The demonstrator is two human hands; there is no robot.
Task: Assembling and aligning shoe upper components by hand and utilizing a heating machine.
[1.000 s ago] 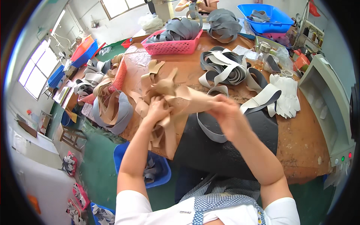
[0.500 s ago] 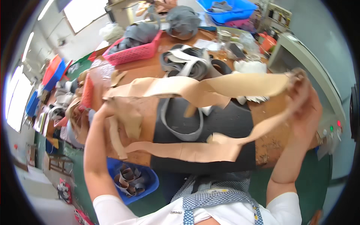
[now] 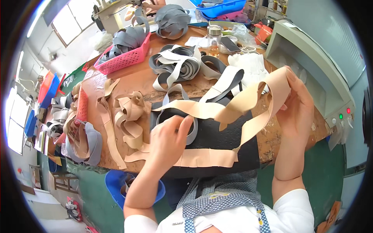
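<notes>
My right hand [image 3: 297, 101], raised at the right, pinches a long beige fabric strip [image 3: 194, 108] where it folds over into a loop. One length of the strip reaches left across the black mat [image 3: 229, 134]; the other drops to the mat's front edge. My left hand [image 3: 167, 138] hovers over the mat's left side, fingers loosely curled and thumb apart, with no strip visibly gripped. Its fingertips are partly hidden. Just beside it a grey band loop [image 3: 193, 132] lies on the mat. Further left are a crumpled beige strip pile [image 3: 130, 112] and a long beige strip [image 3: 107, 128].
Grey-and-white strip coils [image 3: 182, 64] lie behind the mat, near a glass jar [image 3: 214, 40] and a phone [image 3: 230, 44]. A pink basket [image 3: 124, 62] holds grey rolls. At right stands a grey machine [image 3: 311, 66] with lit buttons. A blue tub [image 3: 114, 188] sits below the table's front edge.
My left hand has moved right and inward from the table's left side, leaving the beige strips there. My right hand has shifted slightly left with the strip, and the view has tilted.
</notes>
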